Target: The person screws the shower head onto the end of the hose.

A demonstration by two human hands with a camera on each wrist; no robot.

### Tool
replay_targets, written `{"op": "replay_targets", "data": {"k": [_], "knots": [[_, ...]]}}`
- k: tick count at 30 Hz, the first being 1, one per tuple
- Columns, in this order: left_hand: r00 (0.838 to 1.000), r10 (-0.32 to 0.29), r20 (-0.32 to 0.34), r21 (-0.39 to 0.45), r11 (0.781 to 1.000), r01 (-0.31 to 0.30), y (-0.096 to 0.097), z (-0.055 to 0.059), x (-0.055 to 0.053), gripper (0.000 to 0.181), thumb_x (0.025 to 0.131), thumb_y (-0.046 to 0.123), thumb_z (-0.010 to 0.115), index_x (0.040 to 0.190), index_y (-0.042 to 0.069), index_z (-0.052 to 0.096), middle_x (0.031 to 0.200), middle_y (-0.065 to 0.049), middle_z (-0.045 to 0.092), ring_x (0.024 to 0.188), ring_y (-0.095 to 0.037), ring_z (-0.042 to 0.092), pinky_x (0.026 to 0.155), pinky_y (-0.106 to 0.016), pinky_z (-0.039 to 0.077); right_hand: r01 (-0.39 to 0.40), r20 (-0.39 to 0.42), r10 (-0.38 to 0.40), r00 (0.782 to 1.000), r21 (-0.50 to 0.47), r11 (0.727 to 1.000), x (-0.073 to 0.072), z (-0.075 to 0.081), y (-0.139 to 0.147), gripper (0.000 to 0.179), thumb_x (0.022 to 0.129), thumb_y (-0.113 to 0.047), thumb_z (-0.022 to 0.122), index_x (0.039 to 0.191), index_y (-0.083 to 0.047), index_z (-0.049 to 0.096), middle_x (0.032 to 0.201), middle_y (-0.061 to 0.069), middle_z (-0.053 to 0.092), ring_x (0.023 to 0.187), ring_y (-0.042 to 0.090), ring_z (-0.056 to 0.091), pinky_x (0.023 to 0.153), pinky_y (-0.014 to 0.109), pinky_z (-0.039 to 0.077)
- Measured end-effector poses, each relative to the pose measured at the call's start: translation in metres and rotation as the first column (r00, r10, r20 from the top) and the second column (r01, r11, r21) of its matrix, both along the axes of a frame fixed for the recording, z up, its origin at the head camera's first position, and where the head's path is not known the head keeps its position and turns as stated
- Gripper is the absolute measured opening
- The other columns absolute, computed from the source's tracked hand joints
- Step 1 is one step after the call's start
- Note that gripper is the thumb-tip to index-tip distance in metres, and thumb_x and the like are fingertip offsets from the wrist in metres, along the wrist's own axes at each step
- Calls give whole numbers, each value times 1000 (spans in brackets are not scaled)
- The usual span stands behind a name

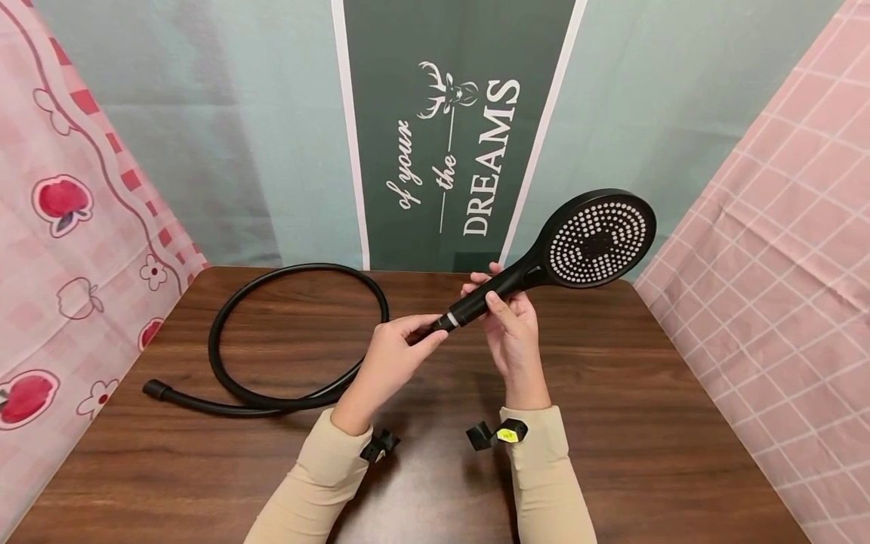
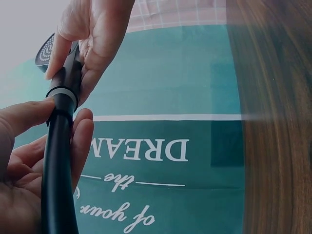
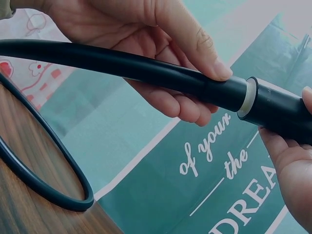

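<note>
My right hand [image 1: 514,340] grips the handle of a black shower head [image 1: 598,240], its round face with pale nozzles tilted up at the upper right. With thumb and fingers my left hand [image 1: 390,363] pinches the end of a black shower hose [image 3: 146,68] at the foot of that handle. Between hose end and handle a whitish ring [image 3: 248,96] shows in the right wrist view. The two parts are in line and meet there; how far they are joined is hidden. Both hands are above the table.
The hose's remaining length lies in a large loop [image 1: 214,340] on the left of the brown wooden table [image 1: 646,423], its free end fitting [image 1: 156,389] pointing left. A green printed cloth [image 1: 448,45] hangs behind, with pink patterned cloths [image 1: 768,227] at the sides.
</note>
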State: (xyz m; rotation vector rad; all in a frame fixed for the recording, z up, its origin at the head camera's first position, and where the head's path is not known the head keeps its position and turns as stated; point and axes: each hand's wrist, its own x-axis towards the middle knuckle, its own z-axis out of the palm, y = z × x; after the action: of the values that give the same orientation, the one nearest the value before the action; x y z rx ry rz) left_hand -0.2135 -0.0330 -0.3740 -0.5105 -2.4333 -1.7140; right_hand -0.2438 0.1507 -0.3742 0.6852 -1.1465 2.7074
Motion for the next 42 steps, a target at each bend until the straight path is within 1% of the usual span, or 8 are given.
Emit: {"op": "replay_targets", "data": {"k": [7, 14, 17, 27, 30, 36, 39, 42], "knots": [[1000, -4, -23, -11, 1000, 4, 1, 0, 0, 26, 93, 25, 72, 117, 16, 75, 100, -4, 76, 79, -10, 66, 68, -26, 53, 10, 1, -10, 1000, 5, 1000, -1, 0, 1, 33, 100, 4, 50, 132, -3, 49, 113, 9, 71, 102, 19, 72, 96, 32, 54], [999, -15, 30, 1, 1000, 15, -2, 2, 0, 27, 94, 24, 70, 120, 15, 74, 101, -4, 75, 81, -11, 66, 70, -28, 53, 2, -2, -2, 1000, 7, 1000, -1, 0, 1, 35, 100, 4, 51, 134, -4, 48, 113, 9, 71, 103, 20, 72, 96, 32, 54], [999, -15, 36, 2, 1000, 15, -2, 3, 1, 27, 94, 21, 70, 119, 14, 74, 100, -5, 75, 81, -12, 66, 71, -29, 53, 4, 4, -4, 1000, 4, 1000, -1, 0, 0, 34, 100, 4, 50, 133, -4, 48, 113, 9, 71, 102, 20, 72, 96, 32, 54], [999, 26, -27, -31, 999, -26, 2, 2, 2, 26, 93, 20, 71, 117, 12, 74, 99, -5, 75, 77, -11, 63, 68, -27, 52, 28, 19, -28, 999, 18, 999, -1, -1, 1, 34, 100, 3, 50, 133, -6, 50, 113, 8, 71, 102, 19, 72, 97, 32, 54], [999, 26, -38, -43, 999, -28, 2, 2, 3, 27, 93, 20, 71, 118, 12, 74, 101, -6, 75, 78, -12, 63, 69, -26, 52, 27, 20, -27, 999, 13, 1000, -1, -2, 1, 35, 100, 4, 50, 133, -6, 50, 113, 8, 71, 102, 20, 72, 97, 32, 54], [1000, 6, 1, -34, 999, -6, 1, 3, 2, 28, 94, 19, 70, 121, 12, 73, 103, -6, 75, 82, -14, 66, 72, -29, 54, 28, 18, -28, 999, 8, 1000, 1, -1, 2, 35, 101, 5, 47, 134, -4, 47, 113, 9, 71, 102, 19, 72, 96, 32, 54], [1000, 11, 18, -20, 1000, -10, 0, 3, 1, 30, 94, 18, 70, 123, 12, 72, 104, -7, 75, 86, -15, 69, 75, -31, 56, 24, 19, -24, 1000, 11, 1000, 0, 0, 1, 35, 101, 5, 47, 134, -4, 48, 113, 8, 71, 103, 19, 72, 97, 32, 54], [1000, 16, 16, -15, 1000, -16, 0, 4, 2, 31, 94, 17, 70, 124, 10, 71, 105, -8, 75, 88, -17, 70, 76, -32, 57, 22, 25, -22, 999, 9, 1000, 0, 1, 0, 34, 100, 5, 48, 133, -5, 48, 113, 9, 72, 102, 19, 72, 97, 32, 54]]}}
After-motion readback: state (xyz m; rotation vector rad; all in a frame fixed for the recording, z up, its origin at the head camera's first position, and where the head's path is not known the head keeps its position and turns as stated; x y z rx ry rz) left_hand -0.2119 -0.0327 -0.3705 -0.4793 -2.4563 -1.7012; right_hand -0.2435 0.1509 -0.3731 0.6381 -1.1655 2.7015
